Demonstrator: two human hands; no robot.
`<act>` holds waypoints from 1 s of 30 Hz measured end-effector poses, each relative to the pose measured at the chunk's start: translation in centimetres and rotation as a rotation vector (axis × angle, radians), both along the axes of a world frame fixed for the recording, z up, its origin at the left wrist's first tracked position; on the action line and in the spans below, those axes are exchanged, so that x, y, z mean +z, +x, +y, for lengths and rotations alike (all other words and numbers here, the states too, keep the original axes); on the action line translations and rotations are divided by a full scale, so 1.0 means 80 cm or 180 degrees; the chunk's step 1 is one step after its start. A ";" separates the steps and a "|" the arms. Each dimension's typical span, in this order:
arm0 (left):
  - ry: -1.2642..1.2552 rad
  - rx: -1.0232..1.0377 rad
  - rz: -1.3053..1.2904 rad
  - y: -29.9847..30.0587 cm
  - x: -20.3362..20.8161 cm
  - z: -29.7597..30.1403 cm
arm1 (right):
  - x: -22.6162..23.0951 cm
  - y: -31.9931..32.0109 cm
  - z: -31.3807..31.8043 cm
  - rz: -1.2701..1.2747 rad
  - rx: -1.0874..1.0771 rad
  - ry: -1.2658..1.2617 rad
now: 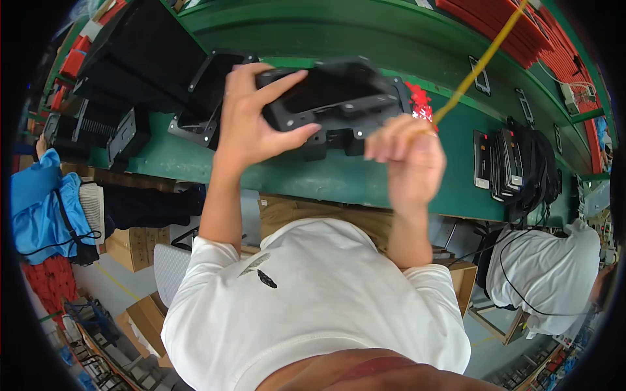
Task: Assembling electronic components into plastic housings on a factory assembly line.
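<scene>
- The black frame (pixel 336 117) sits at the upper centre of the picture, over the green desk (pixel 326 176), tilted, its upper part blurred.
- Pale round dots mark its corners; whether these are screws or bare holes, I cannot tell.
- Its outline looks closed, so its main parts seem already joined; handling appears to be midway, and whether any fastening is left does not show.
- The left hand (pixel 251 114) reaches over the frame's left end, thumb and fingers spread wide; whether this grip clamps the frame or only rests on it, I cannot tell.
- The right hand (pixel 411 156) is blurred near the frame's lower right corner, fingers curled; I cannot tell if its grip holds anything.
- A yellow cord (pixel 486 58) slants from the upper right down toward the right hand; contact is unclear.
- Red pieces (pixel 420 98) lie just beside the frame's right end.
- Another black frame (pixel 212 78) lies left of it, with black units (pixel 127 140) further left; both appear untouched by the hands.
- Toward the right of the picture, flat black pieces (pixel 506 163) lie grouped, well apart from the hands.
- At the right edge, a person in a white shirt (pixel 548 274) is partly visible.
</scene>
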State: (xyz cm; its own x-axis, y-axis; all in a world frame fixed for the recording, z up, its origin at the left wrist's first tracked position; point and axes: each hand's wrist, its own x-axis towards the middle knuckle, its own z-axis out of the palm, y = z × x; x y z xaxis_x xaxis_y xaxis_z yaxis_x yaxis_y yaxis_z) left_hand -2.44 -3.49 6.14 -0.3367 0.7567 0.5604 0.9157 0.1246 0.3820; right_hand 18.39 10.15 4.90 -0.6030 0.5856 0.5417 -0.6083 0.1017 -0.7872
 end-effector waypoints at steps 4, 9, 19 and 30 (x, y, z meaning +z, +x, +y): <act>0.0277 0.1322 0.0856 -0.018 0.012 -0.063 | 0.010 0.048 0.070 -0.0448 -0.0506 0.0320; 0.0297 0.1897 0.0537 -0.055 -0.034 -0.119 | -0.019 0.088 0.173 -0.1213 -0.1201 0.0288; 0.0970 0.1600 0.0010 -0.060 -0.088 -0.104 | -0.176 0.045 0.484 -0.3384 -0.2286 0.1397; 0.0839 0.1770 -0.0083 -0.052 -0.085 -0.114 | -0.163 -0.053 0.512 -0.4740 -0.2863 0.2471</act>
